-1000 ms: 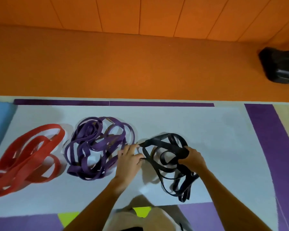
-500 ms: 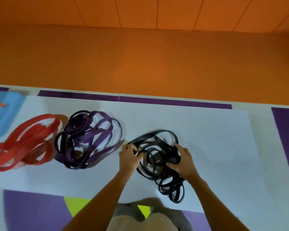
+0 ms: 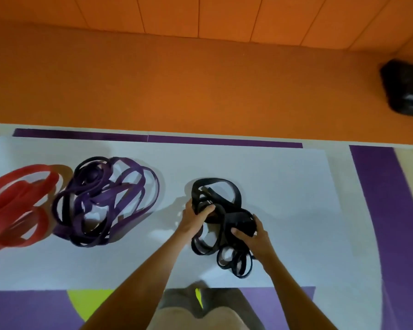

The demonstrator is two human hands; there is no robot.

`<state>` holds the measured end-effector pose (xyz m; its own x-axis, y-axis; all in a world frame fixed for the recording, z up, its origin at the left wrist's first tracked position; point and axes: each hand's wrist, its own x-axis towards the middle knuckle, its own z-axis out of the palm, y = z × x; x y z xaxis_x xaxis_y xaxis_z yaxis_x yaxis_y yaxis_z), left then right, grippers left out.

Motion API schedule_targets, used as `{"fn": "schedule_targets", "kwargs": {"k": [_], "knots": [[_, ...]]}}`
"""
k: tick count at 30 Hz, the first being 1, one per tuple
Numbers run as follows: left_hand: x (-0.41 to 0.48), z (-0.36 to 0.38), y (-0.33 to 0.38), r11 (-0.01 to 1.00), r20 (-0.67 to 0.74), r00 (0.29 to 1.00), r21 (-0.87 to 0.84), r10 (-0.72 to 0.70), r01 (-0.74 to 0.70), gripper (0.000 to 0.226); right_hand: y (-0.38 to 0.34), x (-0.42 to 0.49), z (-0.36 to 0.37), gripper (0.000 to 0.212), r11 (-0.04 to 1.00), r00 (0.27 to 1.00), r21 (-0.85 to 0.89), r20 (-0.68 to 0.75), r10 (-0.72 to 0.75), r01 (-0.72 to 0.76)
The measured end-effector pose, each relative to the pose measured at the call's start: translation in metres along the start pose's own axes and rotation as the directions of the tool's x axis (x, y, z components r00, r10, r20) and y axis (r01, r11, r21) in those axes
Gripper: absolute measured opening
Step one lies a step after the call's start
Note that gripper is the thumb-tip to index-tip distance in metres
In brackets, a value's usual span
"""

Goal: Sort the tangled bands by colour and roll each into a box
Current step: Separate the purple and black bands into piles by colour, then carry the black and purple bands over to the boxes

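Left hand (image 3: 193, 216) curled through upper loops of the black bands (image 3: 234, 216); right hand (image 3: 253, 236) grips their middle bundle. The purple bands (image 3: 100, 197) lie apart, leftward on the white sheet (image 3: 272, 186).

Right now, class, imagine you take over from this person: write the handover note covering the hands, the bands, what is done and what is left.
Left hand: grips the black bands on their left side.
Right hand: grips the same bundle from the right.
Red bands and purple bands: two loose piles side by side on the white sheet, left of the black ones.
Done: the three colours look sorted apart.
Left: no pile is rolled, and no band is in a box.
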<state>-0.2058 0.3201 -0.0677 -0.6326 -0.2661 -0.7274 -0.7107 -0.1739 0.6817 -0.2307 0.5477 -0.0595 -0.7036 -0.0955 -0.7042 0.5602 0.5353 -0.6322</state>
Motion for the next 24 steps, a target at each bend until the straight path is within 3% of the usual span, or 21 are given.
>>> {"fn": "schedule_targets", "kwargs": {"k": [3,9,14,18,24], "knots": [[0.001,0.013,-0.001,0.999,-0.060,0.997,0.011,-0.042,0.042,0.095,-0.011,-0.014,0.012,0.077,0.986,1.000,0.167,0.023,0.004,-0.008],[0.000,0.021,-0.018,0.997,-0.108,0.992,-0.049,-0.058,0.053,0.070,-0.012,-0.014,0.015,0.042,0.941,0.999,0.336,0.011,0.048,-0.049],[-0.016,0.017,-0.041,1.000,-0.036,0.999,0.003,0.011,-0.011,0.057,-0.007,0.005,0.022,0.058,0.945,1.000,0.326,-0.015,-0.025,0.029],[-0.035,0.032,-0.042,0.997,0.061,0.998,-0.079,0.010,-0.006,0.054,-0.010,0.012,0.026,0.052,0.928,0.988,0.367,0.152,0.015,-0.071],[-0.053,0.035,-0.041,0.979,-0.067,0.997,-0.195,0.042,-0.054,0.065,-0.003,0.008,0.031,0.039,0.914,0.964,0.399,0.263,-0.036,-0.075]]}}
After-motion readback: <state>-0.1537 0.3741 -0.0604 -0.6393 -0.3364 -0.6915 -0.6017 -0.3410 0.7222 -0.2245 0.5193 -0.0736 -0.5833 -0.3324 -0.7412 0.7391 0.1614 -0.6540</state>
